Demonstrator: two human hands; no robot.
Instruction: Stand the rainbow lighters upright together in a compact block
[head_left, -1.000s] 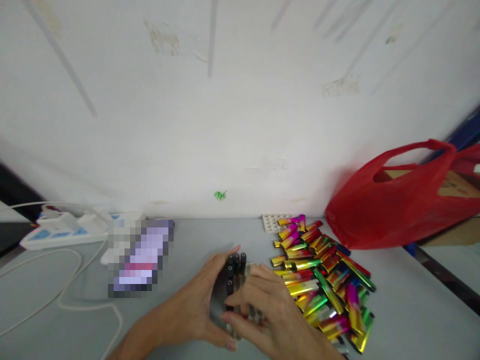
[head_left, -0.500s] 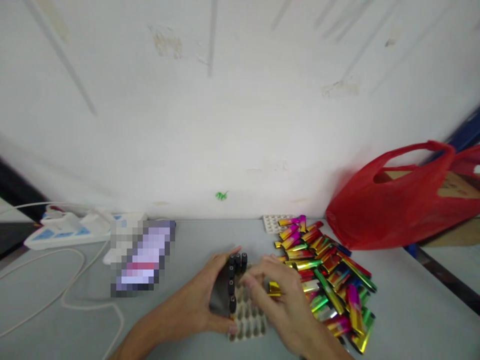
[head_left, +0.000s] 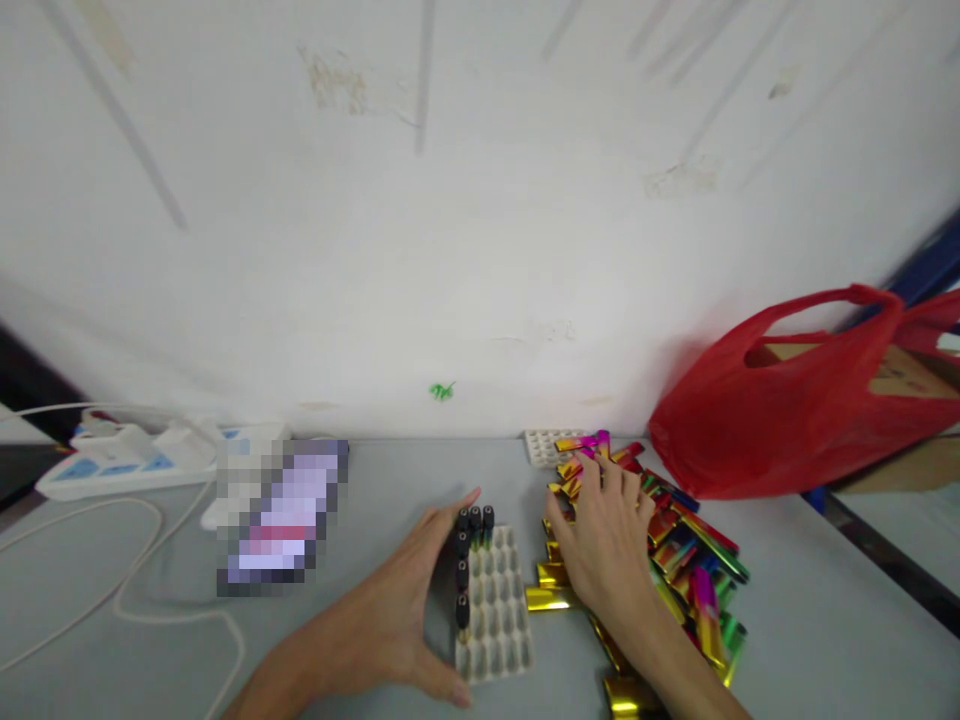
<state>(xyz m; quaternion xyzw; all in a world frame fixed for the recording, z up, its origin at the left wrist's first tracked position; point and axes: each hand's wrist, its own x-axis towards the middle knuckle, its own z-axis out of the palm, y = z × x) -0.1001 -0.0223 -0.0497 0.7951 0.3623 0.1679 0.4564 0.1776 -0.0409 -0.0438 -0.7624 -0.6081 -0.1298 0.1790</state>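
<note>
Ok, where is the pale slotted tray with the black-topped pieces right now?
The tray is at the bottom centre of the head view, between the cupped left hand and the pile of shiny multicoloured tubes.

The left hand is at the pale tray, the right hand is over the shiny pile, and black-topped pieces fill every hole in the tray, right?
Not every hole: the head view shows black-topped pieces only along the left and far edges of the pale tray. The left hand and right hand are as you say.
</note>
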